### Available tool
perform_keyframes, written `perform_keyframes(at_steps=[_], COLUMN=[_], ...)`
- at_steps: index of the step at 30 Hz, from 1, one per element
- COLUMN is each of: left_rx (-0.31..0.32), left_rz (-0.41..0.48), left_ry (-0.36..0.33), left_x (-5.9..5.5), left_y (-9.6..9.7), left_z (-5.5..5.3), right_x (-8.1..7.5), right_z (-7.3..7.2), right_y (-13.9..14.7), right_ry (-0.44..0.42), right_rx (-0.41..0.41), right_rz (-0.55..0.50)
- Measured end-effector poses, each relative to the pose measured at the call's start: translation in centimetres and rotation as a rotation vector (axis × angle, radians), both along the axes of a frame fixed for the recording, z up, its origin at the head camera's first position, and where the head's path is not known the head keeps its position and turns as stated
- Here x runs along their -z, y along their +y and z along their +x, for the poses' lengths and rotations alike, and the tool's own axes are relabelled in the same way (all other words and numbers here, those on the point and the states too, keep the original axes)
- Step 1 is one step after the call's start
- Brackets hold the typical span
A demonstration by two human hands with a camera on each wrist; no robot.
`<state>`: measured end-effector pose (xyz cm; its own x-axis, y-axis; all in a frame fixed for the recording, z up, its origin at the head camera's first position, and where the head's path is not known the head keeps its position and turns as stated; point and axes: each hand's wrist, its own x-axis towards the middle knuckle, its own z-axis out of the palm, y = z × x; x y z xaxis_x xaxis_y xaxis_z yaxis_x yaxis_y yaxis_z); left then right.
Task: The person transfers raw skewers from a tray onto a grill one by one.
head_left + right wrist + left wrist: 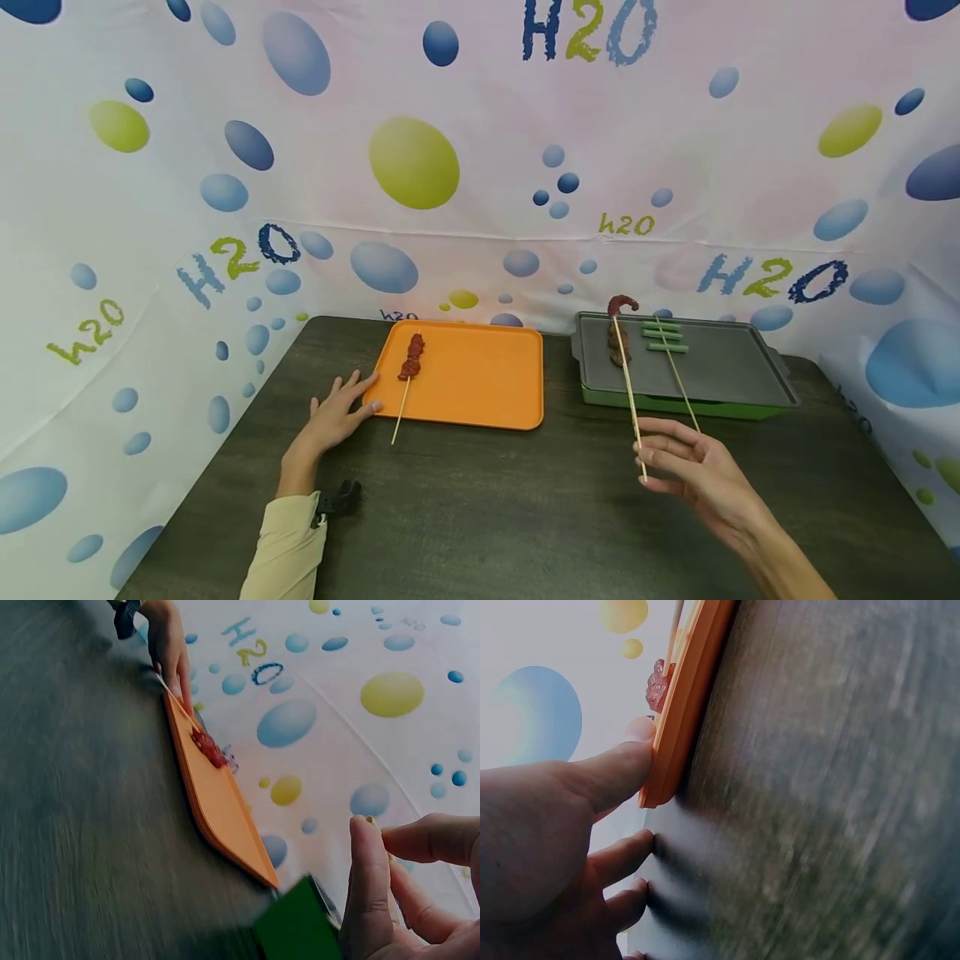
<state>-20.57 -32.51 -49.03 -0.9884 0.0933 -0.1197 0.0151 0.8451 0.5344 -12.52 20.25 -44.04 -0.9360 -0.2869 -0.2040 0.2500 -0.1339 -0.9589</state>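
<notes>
My right hand (pixel 643 454) pinches the lower end of a thin wooden skewer (pixel 630 392) between thumb and fingers (pixel 367 847). Its dark red meat end (pixel 621 307) hangs over the left part of a grey griddle (pixel 727 367). A second skewer with green pieces (pixel 663 336) lies on the griddle, its stick poking over the front edge. My left hand (pixel 352 400) rests flat on the table, thumb (pixel 630 761) touching the front left corner of an orange tray (pixel 480 375). A red meat skewer (pixel 412 357) lies on the tray's left side.
The dark wood-grain table (pixel 487 508) is walled on three sides by a white cloth printed with blue and green bubbles (pixel 412 162). The griddle sits on a green base (pixel 675 407) at the back right. A black strap (pixel 337 500) is on my left wrist.
</notes>
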Motion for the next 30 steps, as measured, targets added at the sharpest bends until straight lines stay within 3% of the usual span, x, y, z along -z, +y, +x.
perform_keyframes(at_steps=[15,30], left_rx=[0.013,0.015], left_rz=[0.019,0.022], left_ry=[0.036,0.024], left_x=[0.2,-0.6], left_y=[0.0,0.3], left_z=[0.1,0.5], right_x=[1.4,2.7], right_z=[-0.2,-1.3], right_y=[9.0,12.9], right_ry=[-0.064,-0.137], right_rx=[0.08,0.07], right_rz=[0.082,0.047])
